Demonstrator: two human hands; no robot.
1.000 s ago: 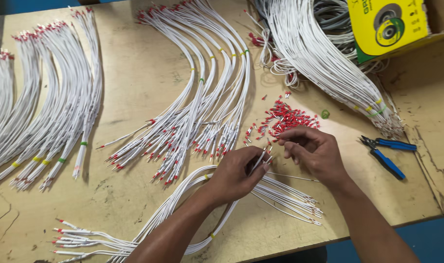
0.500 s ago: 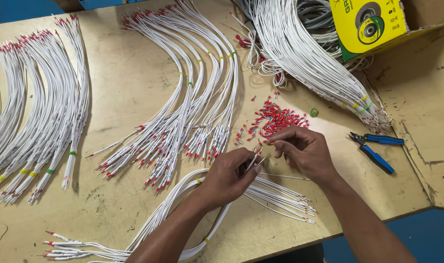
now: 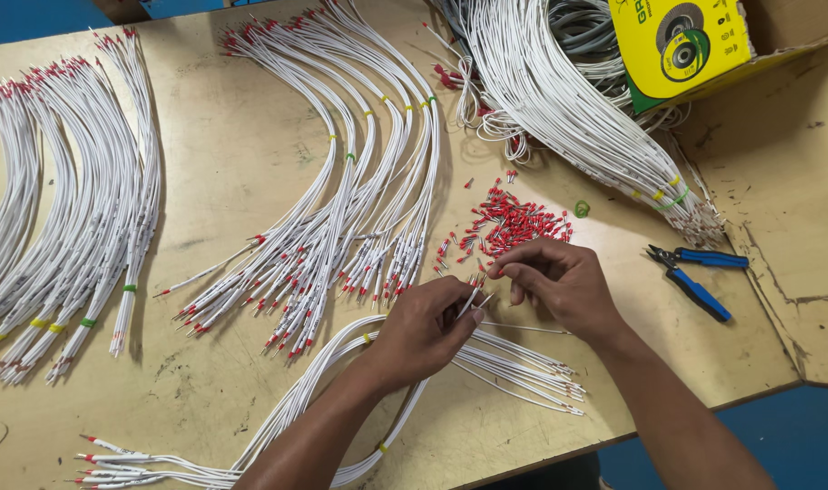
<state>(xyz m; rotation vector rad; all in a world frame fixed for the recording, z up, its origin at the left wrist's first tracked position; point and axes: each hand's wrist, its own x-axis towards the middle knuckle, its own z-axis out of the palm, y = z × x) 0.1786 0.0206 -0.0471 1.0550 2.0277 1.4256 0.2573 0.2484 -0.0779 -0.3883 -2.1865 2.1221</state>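
Both forearms are bare to the hands (image 3: 486, 313), without sleeves, gloves or jewellery.

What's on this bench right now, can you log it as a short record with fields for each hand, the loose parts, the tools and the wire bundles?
left hand: pinches the end of a white wire
right hand: fingertips meet the wire end, beside the red pile
loose parts: red ferrules heaped on the table
tools: blue-handled pliers, right of the hands, untouched
wire bundles: banded white bundles with red tips, fanned across the table
box: yellow carton, top right
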